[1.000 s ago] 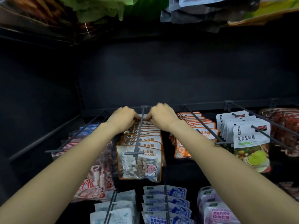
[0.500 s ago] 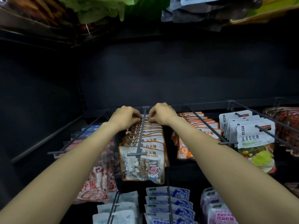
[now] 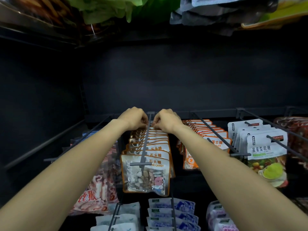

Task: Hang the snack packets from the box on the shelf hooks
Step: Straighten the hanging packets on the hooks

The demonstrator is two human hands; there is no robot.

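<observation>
Both hands are settling the rearmost stone-candy packet [image 3: 150,130] at the back end of the middle shelf hook [image 3: 145,144], the left hand [image 3: 133,118] and right hand [image 3: 166,120] each pinching a top corner on either side of the rod, so next they should probably let go and draw back.

Dark back panel [image 3: 183,77] behind; black upright post [image 3: 82,97] left; shelf above [image 3: 33,33] overhead.
</observation>
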